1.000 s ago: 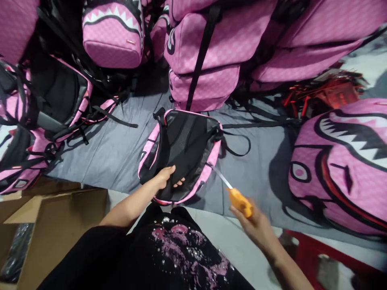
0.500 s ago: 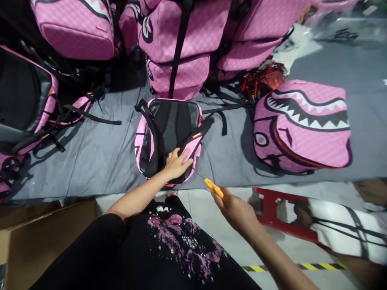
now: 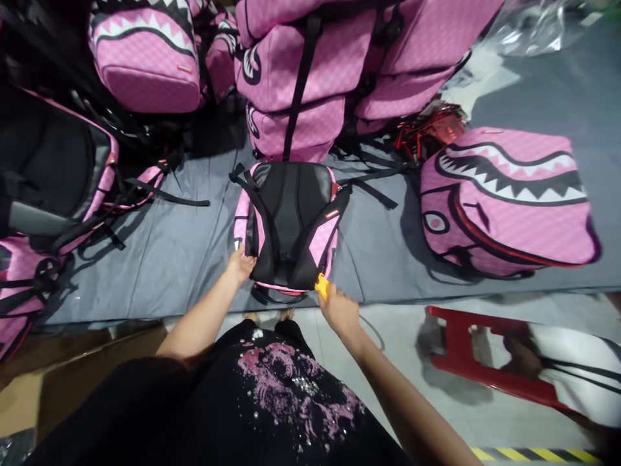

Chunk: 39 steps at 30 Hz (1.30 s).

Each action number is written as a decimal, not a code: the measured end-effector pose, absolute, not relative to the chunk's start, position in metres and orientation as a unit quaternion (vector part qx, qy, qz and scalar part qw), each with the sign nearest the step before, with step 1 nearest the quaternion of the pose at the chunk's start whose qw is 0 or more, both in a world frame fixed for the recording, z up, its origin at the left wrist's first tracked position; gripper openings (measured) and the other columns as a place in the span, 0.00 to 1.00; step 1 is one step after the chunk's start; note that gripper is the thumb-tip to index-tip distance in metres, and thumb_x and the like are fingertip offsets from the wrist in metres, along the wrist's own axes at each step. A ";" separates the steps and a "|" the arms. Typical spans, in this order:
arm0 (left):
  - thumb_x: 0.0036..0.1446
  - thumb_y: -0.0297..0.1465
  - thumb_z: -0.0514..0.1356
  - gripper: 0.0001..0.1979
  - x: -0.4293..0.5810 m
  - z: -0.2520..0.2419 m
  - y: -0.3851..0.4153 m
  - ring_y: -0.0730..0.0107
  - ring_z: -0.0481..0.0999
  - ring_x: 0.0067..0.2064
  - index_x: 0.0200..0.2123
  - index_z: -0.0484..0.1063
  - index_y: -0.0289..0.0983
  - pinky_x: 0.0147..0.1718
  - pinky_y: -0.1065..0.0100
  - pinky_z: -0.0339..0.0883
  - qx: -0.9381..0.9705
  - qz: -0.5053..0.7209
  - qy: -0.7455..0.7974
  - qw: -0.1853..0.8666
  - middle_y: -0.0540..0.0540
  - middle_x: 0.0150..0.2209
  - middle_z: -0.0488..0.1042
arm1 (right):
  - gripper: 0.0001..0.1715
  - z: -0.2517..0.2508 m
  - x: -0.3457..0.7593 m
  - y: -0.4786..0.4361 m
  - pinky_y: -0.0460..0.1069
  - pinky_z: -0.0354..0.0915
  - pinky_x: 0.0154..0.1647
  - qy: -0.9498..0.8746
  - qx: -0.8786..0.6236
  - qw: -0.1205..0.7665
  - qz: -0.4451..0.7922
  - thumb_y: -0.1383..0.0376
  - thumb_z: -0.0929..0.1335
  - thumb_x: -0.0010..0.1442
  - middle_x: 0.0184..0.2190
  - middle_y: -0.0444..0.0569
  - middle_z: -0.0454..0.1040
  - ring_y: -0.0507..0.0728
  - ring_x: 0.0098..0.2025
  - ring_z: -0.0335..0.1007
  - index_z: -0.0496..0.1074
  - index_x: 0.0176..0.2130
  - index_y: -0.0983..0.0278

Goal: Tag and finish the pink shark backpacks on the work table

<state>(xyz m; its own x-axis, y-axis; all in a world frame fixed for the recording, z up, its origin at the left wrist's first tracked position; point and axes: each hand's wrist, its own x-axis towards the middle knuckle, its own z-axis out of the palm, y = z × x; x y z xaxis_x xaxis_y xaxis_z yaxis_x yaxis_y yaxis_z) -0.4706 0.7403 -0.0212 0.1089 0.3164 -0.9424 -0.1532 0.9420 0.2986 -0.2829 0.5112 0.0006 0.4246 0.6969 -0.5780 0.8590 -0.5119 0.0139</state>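
Observation:
A small pink backpack [image 3: 288, 207] lies on the grey-covered table with its black padded back and shoulder straps facing up. My left hand [image 3: 240, 265] is at its lower left edge, fingers closed on the side of the bag. In my right hand [image 3: 339, 310] is a yellow-handled tool [image 3: 321, 286], at the bag's lower right corner; its tip is hidden from view.
Stacked pink backpacks [image 3: 301, 71] stand behind. A shark-mouth backpack [image 3: 509, 200] sits at right near red packets [image 3: 431, 129]. More bags lie left. Below the grey table [image 3: 378, 259] are a red stool [image 3: 466, 349] and a cardboard box [image 3: 92, 375].
My left hand has moved from the lower middle of the backpack to its left side. My right hand has brought the tool in against the lower right corner. The view has shifted slightly.

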 end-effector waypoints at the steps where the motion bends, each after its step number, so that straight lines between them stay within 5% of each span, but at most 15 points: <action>1: 0.68 0.41 0.47 0.22 -0.470 -0.023 0.738 0.68 0.77 0.37 0.51 0.66 0.28 0.40 0.70 0.74 0.052 0.165 0.638 0.750 0.38 0.36 0.73 | 0.20 -0.003 -0.282 0.508 0.51 0.61 0.33 0.474 0.828 0.153 -0.259 0.56 0.60 0.69 0.33 0.60 0.76 0.65 0.36 0.77 0.65 0.49 0.71; 13: 0.66 0.51 0.42 0.32 -0.452 -0.028 0.733 0.59 0.78 0.46 0.49 0.71 0.31 0.53 0.54 0.70 0.009 0.176 0.488 0.855 0.37 0.41 0.78 | 0.20 -0.013 -0.276 0.503 0.51 0.58 0.32 0.463 0.823 0.164 -0.285 0.57 0.58 0.70 0.35 0.59 0.77 0.64 0.36 0.75 0.64 0.50 0.71; 20: 0.55 0.65 0.44 0.49 -0.465 -0.031 0.730 0.46 0.72 0.57 0.56 0.69 0.26 0.57 0.45 0.63 0.052 0.205 0.396 0.893 0.30 0.48 0.77 | 0.21 0.002 -0.274 0.489 0.49 0.54 0.30 0.468 0.825 0.160 -0.275 0.57 0.59 0.70 0.33 0.56 0.77 0.60 0.34 0.74 0.64 0.53 0.68; 29: 0.59 0.62 0.45 0.44 -0.459 -0.031 0.726 0.50 0.67 0.63 0.61 0.67 0.30 0.65 0.50 0.54 -0.029 0.247 0.355 0.901 0.34 0.57 0.72 | 0.20 0.028 -0.286 0.466 0.48 0.41 0.26 0.405 0.851 0.142 -0.302 0.57 0.62 0.69 0.26 0.50 0.76 0.54 0.24 0.68 0.68 0.53 0.66; 39: 0.59 0.62 0.43 0.44 -0.456 -0.022 0.727 0.49 0.67 0.63 0.61 0.66 0.32 0.63 0.49 0.56 -0.013 0.252 0.360 0.898 0.35 0.57 0.73 | 0.22 0.076 -0.314 0.438 0.47 0.52 0.28 0.306 0.866 0.076 -0.388 0.57 0.59 0.69 0.27 0.51 0.77 0.57 0.27 0.72 0.69 0.53 0.65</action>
<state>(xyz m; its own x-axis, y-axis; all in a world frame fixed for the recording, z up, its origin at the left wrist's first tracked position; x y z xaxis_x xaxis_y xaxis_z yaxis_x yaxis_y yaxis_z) -0.4564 0.7271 -0.0216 0.6129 0.4437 -0.6538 -0.4627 0.8723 0.1582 -0.3144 0.4382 0.0760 0.5115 0.4712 -0.7185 0.5886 -0.8014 -0.1065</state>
